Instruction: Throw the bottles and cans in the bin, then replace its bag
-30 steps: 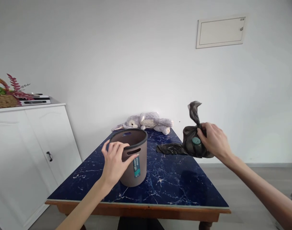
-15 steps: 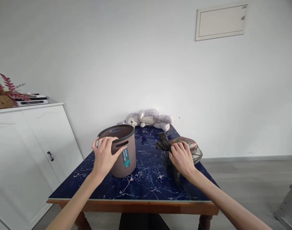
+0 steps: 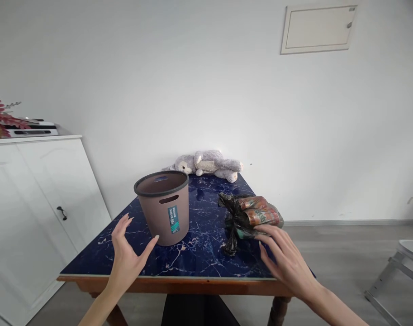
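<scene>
A taupe plastic bin [image 3: 163, 206] with a dark rim and a teal label stands upright on the blue marble table [image 3: 206, 253]. My left hand [image 3: 128, 253] hovers open just in front of it, fingers spread, touching nothing. To the right a tied black bag [image 3: 250, 216] with packaging showing through lies on its side on the table. My right hand [image 3: 286, 260] is open just in front of the bag, fingertips near it but holding nothing.
A grey plush toy [image 3: 206, 164] lies at the table's far edge against the wall. A white cabinet [image 3: 33, 199] stands to the left with a basket of red leaves on top. A chair part [image 3: 396, 267] shows at the right.
My right hand set the bag down on the table and let go. My left hand released the bin's rim. Both hands have drawn back toward me.
</scene>
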